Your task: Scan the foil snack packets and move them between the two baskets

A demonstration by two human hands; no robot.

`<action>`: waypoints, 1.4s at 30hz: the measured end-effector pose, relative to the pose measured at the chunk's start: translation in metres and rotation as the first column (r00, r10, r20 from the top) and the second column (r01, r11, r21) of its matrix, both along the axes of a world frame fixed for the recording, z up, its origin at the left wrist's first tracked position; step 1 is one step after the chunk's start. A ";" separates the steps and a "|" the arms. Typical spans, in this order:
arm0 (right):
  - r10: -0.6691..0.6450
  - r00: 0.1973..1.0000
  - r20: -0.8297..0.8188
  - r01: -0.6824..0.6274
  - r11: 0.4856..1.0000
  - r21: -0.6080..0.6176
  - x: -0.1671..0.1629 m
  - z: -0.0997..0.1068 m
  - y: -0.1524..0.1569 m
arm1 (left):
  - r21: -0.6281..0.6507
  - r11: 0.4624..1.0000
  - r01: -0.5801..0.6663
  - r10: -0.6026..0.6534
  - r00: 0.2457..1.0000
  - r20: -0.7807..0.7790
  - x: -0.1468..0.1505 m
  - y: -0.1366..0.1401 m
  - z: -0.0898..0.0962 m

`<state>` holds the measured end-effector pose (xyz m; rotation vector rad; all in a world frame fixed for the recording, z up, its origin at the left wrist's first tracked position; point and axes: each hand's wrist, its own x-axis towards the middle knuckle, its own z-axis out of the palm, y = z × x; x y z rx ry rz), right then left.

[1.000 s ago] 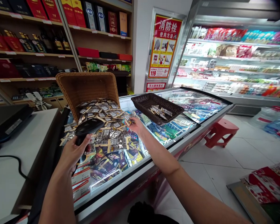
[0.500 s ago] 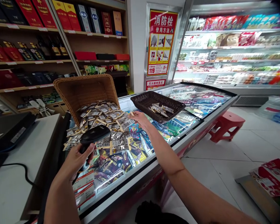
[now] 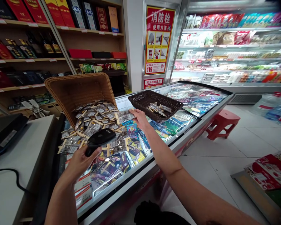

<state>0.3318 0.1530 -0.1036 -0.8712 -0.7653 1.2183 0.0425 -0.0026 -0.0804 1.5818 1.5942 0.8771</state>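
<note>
My left hand point(image 3: 84, 161) is wrapped round the handle of a black barcode scanner point(image 3: 101, 138), whose head points toward the packets. In my right hand point(image 3: 140, 118) I pinch one small clear packet point(image 3: 124, 117) by its edge, lifted above the heap. Many similar packets point(image 3: 96, 120) with dark contents and tan edges spill from a tipped tan wicker basket point(image 3: 81, 86) onto the freezer's glass top point(image 3: 128, 170). Just beyond my right hand, a dark brown woven basket point(image 3: 142, 99) holds several of these packets.
Bags of frozen goods show under the glass. Left of the freezer is a pale counter point(image 3: 32, 150) with a black device point(image 3: 8, 132) and a cable. On the floor to the right are a red stool point(image 3: 224, 120), water bottles point(image 3: 268, 104) and a red carton point(image 3: 269, 172).
My right hand has raised the packet and turned its face more into view. The scanner in my left hand has moved right and slightly down, closer to that packet. The view has shifted slightly.
</note>
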 end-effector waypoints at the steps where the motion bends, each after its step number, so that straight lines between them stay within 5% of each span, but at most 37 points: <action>1: -0.090 0.993 -0.076 0.090 0.996 -0.003 0.004 0.000 0.003 | 0.002 1.000 -0.006 0.006 1.000 -0.003 0.000 0.000 0.002; 4: -0.350 0.885 -0.307 0.361 0.932 -0.023 0.021 0.002 0.014 | 0.012 0.999 -0.048 0.048 0.999 -0.006 0.000 -0.002 0.006; 7: -0.415 0.825 -0.383 0.442 0.897 -0.019 0.034 0.005 0.020 | 0.005 0.996 -0.094 0.094 0.995 -0.021 -0.002 -0.007 0.010; 10: -0.304 0.933 -0.192 0.313 0.950 0.020 0.024 0.004 0.015 | 0.037 0.985 -0.171 0.174 0.982 -0.079 -0.006 -0.022 0.010; 12: -0.089 0.985 0.145 0.084 0.995 0.044 0.007 -0.002 0.002 | 0.052 0.967 -0.251 0.257 0.950 -0.177 -0.008 -0.039 0.009; 13: 0.045 0.934 0.355 -0.059 0.998 0.027 -0.002 -0.007 -0.007 | 0.057 0.955 -0.291 0.296 0.925 -0.236 -0.009 -0.049 0.007; 15: 0.229 0.657 0.718 -0.271 0.961 -0.059 -0.020 -0.019 -0.030 | 0.072 0.936 -0.344 0.348 0.876 -0.335 -0.009 -0.070 0.005; 17: 0.221 0.348 0.911 -0.324 0.940 -0.105 -0.032 -0.028 -0.052 | 0.086 0.927 -0.364 0.368 0.846 -0.386 -0.007 -0.089 0.003; 19: 0.130 0.144 0.981 -0.326 0.942 -0.077 -0.038 -0.031 -0.069 | 0.085 0.923 -0.374 0.375 0.834 -0.404 -0.002 -0.103 0.001; 25: 0.165 -0.191 0.968 -0.477 0.846 -0.238 -0.034 -0.008 -0.086 | 0.013 0.918 -0.396 0.372 0.853 -0.367 0.025 -0.127 -0.010; 29: 0.072 -0.257 0.964 -0.380 0.910 -0.169 -0.021 -0.001 -0.101 | 0.024 0.907 -0.420 0.402 0.848 -0.346 0.032 -0.137 -0.021; 32: -0.014 -0.221 0.975 -0.238 0.970 -0.040 -0.001 -0.007 -0.118 | 0.021 0.908 -0.418 0.405 0.864 -0.298 0.027 -0.143 -0.027; 35: -0.125 -0.025 0.992 -0.028 0.992 0.124 0.022 -0.019 -0.130 | -0.008 0.906 -0.422 0.404 0.874 -0.271 0.021 -0.144 -0.030; 37: -0.208 0.203 0.957 0.148 0.972 0.180 0.032 -0.028 -0.133 | -0.007 0.906 -0.423 0.407 0.876 -0.260 0.021 -0.144 -0.032; 39: -0.227 0.499 0.836 0.250 0.962 0.112 0.036 -0.038 -0.133 | 0.036 0.903 -0.429 0.424 0.874 -0.237 0.025 -0.142 -0.034; 42: -0.089 0.888 0.451 0.136 0.988 -0.073 0.030 -0.051 -0.134 | 0.107 0.917 -0.385 0.399 0.896 -0.196 0.038 -0.142 -0.035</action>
